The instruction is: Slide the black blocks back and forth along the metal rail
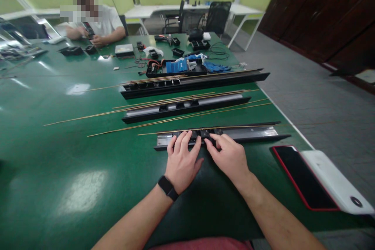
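Nearest me lies a long black channel (252, 132) with a silvery inner face and several small black blocks in it. My left hand (181, 164), with a dark watch (168, 188) on the wrist, rests its fingertips on the blocks; its fingers are spread apart. Just to the right, my right hand (230, 154) has thumb and index finger closed at the sides of a small black block (205, 133). Part of that block is hidden behind the fingers. A thin brass-coloured rod (155, 132) runs along the channel's far edge.
Beyond are a second black channel (216, 103), a third (222, 82) and more thin rods (117, 129). A black tray (150, 71) holds blue items. A red-edged phone (304, 175) and white device (336, 181) lie at right. Another person (108, 27) sits across the green table (43, 187).
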The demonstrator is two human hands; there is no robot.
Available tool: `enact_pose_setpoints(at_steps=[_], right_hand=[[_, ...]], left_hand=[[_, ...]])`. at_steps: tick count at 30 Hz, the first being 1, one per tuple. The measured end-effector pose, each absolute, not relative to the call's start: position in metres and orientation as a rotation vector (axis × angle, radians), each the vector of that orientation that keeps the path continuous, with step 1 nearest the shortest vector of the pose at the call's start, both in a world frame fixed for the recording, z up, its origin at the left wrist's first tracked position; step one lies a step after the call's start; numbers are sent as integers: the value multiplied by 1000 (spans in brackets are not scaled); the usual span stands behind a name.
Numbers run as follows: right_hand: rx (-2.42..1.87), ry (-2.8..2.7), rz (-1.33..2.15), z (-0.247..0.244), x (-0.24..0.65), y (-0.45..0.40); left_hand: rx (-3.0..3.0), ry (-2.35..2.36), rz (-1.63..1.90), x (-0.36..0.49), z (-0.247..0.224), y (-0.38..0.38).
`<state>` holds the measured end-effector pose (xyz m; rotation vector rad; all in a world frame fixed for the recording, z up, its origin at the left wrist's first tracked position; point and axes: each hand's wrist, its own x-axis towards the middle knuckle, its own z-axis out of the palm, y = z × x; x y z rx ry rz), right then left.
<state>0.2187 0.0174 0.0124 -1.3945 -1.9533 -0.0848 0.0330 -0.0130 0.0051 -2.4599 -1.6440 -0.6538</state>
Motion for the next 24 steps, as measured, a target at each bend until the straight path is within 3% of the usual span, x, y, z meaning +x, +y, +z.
enact_pose_setpoints(at_steps=[18, 24], right_hand=[[-1408, -1938, -6, 13, 219, 16], [-1448, -1924, -130, 12, 214, 16]], left_hand=[[-2446, -1663, -626, 34, 6, -13], [-2459, -1655, -636, 33, 5, -13]])
